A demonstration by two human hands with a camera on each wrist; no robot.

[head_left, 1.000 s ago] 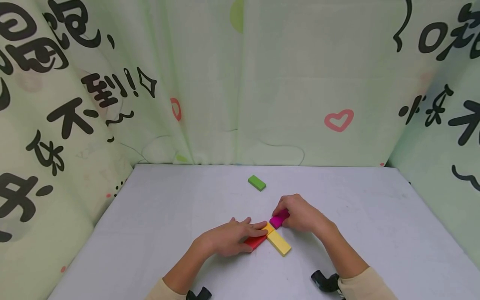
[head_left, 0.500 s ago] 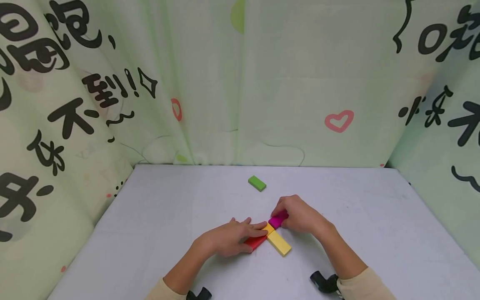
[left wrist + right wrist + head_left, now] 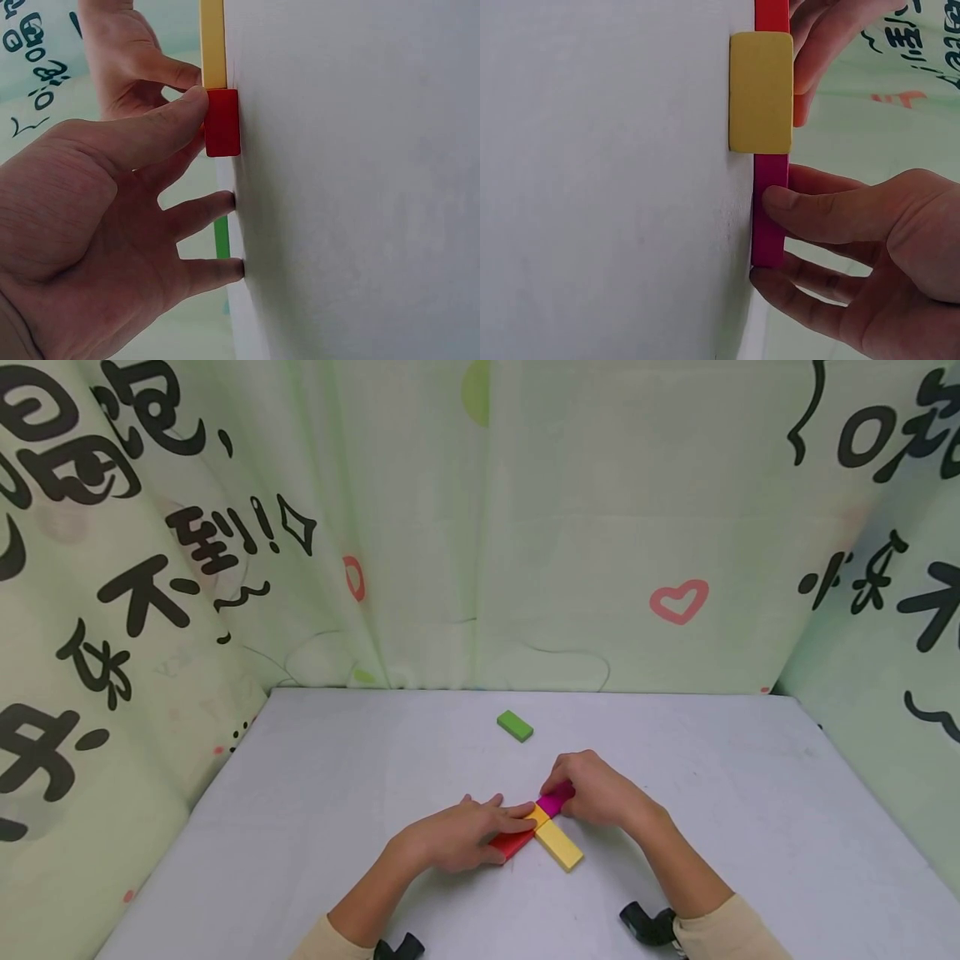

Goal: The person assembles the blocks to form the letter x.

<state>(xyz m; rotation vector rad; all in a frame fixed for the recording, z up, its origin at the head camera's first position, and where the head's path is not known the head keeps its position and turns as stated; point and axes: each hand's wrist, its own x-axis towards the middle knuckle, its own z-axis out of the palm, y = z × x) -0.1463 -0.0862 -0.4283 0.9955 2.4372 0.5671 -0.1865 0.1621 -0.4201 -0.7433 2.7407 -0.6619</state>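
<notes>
In the head view my left hand (image 3: 465, 835) lies spread over a red block (image 3: 513, 843) and a short orange block (image 3: 537, 816), fingers extended. Its thumb touches the top edge of the red block, and two other fingertips reach the table, as the left wrist view shows. My right hand (image 3: 600, 787) pinches a magenta block (image 3: 769, 214) between thumb and fingers, its end against the orange block. A yellow block (image 3: 558, 845) points toward the front right from the orange one. Fingers cover part of the red, orange and magenta blocks.
A green block (image 3: 515, 726) lies apart, farther back on the white table (image 3: 360, 760). Pale green curtains (image 3: 570, 527) with black lettering hang around the back and sides. A black wrist camera (image 3: 647, 922) sits on the right wrist, another (image 3: 401, 947) on the left.
My right hand has shifted the magenta block slightly left, up to the orange block. The left hand and the other blocks stay in place.
</notes>
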